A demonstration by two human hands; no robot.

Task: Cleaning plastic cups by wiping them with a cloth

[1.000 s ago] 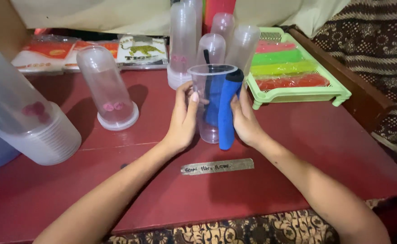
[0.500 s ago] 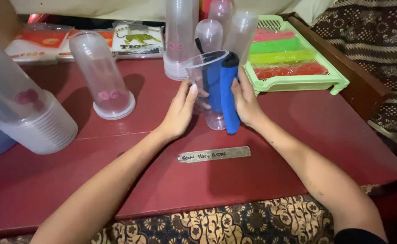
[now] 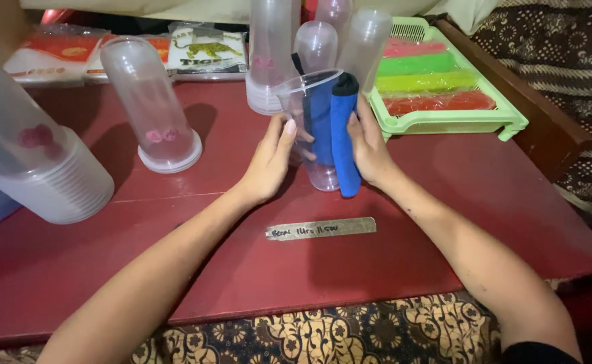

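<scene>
Two hands hold a clear cup and a blue cloth roll on a red worktop.

The red worktop [image 3: 444,222] carries, at the far right, a green tray [image 3: 512,125] with pink, green and red slabs, and at the left edge a stack of clear cups [image 3: 46,178] lying tilted, with an upturned cup [image 3: 151,101] beside it. More clear cups [image 3: 272,54] stand behind the hands. At the centre, the left hand [image 3: 269,162] wraps the side of a tilted clear cup [image 3: 309,121], while the right hand [image 3: 370,145] presses a rolled blue cloth [image 3: 343,131] against it, part of the cloth inside the cup. A strip of tape [image 3: 321,228] lies just in front.
</scene>
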